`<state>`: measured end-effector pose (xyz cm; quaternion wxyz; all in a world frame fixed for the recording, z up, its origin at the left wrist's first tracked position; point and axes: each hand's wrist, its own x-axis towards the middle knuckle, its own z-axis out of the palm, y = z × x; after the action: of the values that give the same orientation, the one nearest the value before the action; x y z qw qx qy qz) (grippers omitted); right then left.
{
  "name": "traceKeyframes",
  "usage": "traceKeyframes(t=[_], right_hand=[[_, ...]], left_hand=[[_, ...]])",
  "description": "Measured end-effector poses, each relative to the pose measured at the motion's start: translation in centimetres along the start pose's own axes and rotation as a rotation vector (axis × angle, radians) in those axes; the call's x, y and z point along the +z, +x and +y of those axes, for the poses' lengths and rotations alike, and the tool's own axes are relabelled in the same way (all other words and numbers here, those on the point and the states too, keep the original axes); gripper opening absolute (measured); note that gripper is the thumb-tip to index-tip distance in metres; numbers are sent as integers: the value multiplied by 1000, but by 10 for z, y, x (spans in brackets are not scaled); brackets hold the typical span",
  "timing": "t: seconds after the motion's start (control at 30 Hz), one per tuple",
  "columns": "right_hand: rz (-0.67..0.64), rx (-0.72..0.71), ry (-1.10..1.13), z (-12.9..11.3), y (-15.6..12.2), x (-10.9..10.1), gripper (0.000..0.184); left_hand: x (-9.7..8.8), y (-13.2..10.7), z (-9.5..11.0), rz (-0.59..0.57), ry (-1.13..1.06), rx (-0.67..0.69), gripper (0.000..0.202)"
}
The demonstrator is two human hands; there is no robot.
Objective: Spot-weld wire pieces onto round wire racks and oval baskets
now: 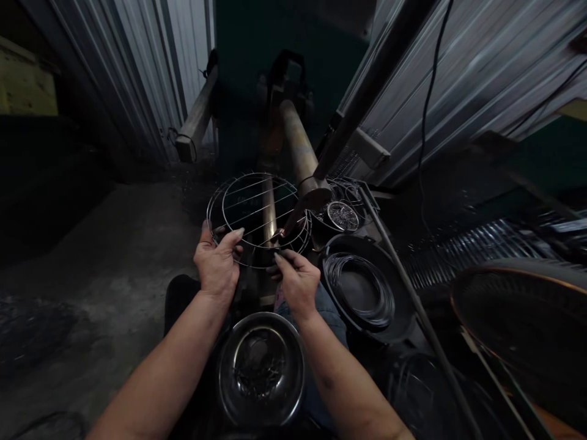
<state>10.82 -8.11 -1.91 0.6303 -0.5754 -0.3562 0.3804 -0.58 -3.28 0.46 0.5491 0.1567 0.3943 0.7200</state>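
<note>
- Left of the round wire frame (259,214): concrete floor (105,256) spreads up to the frame's edge.
- At the frame's near rim: the left hand (217,266), fingers curled around the wire.
- Just beside it: the right hand (298,284), fingers pinching the rim.
- Below the frame: a steel bowl (261,318) holding small wire scraps (261,373).
- Right of the frame: a black pan (362,241) holding coiled wire (337,275), with wire rings (342,215) behind it.
- Farther right: a large dark round basin (518,269).

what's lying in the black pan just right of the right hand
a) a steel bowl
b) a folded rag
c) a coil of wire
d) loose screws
C: a coil of thin wire lies in loops inside the black pan, just beside the right hand.
</note>
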Motion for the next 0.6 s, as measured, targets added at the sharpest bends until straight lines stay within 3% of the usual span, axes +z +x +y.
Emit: traceKeyframes(t=[0.6], right_hand=[[0, -27, -8, -6, 17, 0, 19]], left_hand=[[11, 18, -9, 3, 26, -42, 47]])
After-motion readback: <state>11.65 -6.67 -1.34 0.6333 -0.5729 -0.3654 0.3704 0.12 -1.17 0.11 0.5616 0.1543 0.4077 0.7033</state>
